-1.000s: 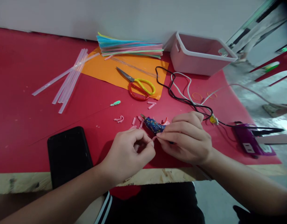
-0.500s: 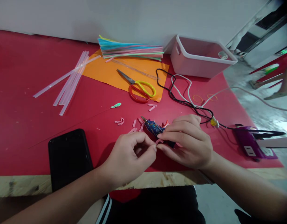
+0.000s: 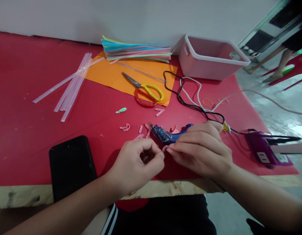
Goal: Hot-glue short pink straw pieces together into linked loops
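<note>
Between both hands is a small curved pink piece of pipe cleaner (image 3: 165, 148). My left hand (image 3: 138, 164) pinches one end between thumb and forefinger. My right hand (image 3: 202, 150) has its fingertips closed on the other end. Just behind them a blue hot glue gun (image 3: 163, 135) lies on its side, its metal tip pointing left; part of its handle is hidden by my right hand. Short pink cut pieces (image 3: 140, 129) lie by the tip, and more curled pink pieces (image 3: 125, 127) rest further left. A green-wrapped piece on a thin wire (image 3: 121, 110) lies beyond those.
Scissors (image 3: 144, 93) lie on an orange sheet (image 3: 107, 76) before a pipe cleaner bundle (image 3: 138, 50). Clear glue sticks (image 3: 75, 85) and a phone (image 3: 72, 166) are left. A pink bin (image 3: 205, 67), cables (image 3: 187, 104) and a purple power strip (image 3: 262, 153) stand right; a person's legs show beyond.
My right hand has shifted slightly right, uncovering more of the glue gun's body and handle. Both hands still hold the pink piece. The person in the background has moved left.
</note>
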### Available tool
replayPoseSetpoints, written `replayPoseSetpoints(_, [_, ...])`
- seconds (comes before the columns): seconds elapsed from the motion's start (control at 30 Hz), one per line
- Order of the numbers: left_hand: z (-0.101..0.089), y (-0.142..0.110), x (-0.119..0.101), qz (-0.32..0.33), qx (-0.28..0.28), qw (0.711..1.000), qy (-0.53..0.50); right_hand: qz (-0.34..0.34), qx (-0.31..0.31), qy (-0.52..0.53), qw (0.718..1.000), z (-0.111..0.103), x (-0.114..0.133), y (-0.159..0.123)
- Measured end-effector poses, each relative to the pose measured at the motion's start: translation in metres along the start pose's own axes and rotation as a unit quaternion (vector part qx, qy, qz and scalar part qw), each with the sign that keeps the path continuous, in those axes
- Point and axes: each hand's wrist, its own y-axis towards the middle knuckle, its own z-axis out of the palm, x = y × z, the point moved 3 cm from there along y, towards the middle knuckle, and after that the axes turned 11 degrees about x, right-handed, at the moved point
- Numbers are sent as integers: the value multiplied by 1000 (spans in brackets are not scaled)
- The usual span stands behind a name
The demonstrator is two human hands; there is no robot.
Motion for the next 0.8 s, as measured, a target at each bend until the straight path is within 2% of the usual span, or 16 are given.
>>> replayPoseSetpoints(0.1, [-3, 1, 1, -2, -23, 1000, 19, 11, -8, 26, 1000, 4, -2, 2])
replayPoseSetpoints(0.23, [-3, 1, 2, 13, -16, 999, 38, 5, 14, 28, 1000, 9, -3, 2])
replayPoseSetpoints(0.33, [-3, 1, 4, 17, -18, 999, 42, 0, 8, 18, 1000, 7, -3, 2])
replayPoseSetpoints(0.67, [-3, 0, 6, 2, -42, 999, 25, 4, -16, -2, 1000, 3, 0, 4])
replayPoseSetpoints(0.8, [-5, 2, 3, 4, -67, 998, 3, 15, -10, 40, 999, 4, -9, 2])
